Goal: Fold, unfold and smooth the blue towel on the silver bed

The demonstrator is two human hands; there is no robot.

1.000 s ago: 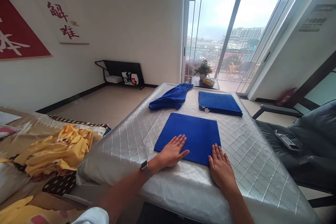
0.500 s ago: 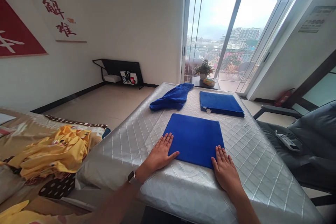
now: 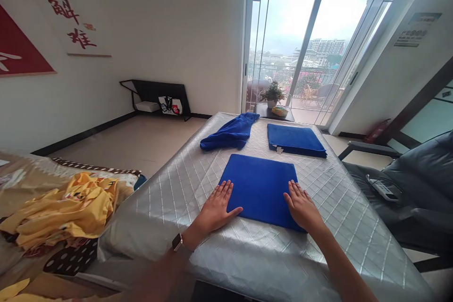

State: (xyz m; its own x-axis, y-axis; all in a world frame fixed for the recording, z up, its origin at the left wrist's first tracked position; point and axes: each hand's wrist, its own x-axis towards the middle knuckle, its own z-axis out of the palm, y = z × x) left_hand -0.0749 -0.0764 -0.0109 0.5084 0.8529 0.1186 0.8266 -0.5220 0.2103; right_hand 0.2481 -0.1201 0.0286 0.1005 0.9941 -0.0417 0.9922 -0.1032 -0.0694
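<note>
A flat blue square of folded cloth (image 3: 260,188) lies on the silver quilted cover (image 3: 170,188) in front of me. My left hand (image 3: 218,207) rests flat on its left near corner, fingers stretched and thumb out to the side. On its right edge my right hand (image 3: 300,203) lies with fingers extended forward, holding nothing. Farther back on the right is a second blue folded cloth (image 3: 296,139), several layers thick, with a small white tag at its near edge. A loose, crumpled blue cloth (image 3: 231,132) sits at the back left.
To the left, yellow clothing (image 3: 67,207) is heaped on a bed. A black armchair (image 3: 417,188) with a corded white device (image 3: 382,188) stands at the right. Behind the covered surface are a potted plant (image 3: 272,94) and a glass sliding door (image 3: 290,33).
My right hand has slid forward along the cloth's right edge, uncovering the near right corner. My left hand stays almost in place. The view has shifted slightly to the right.
</note>
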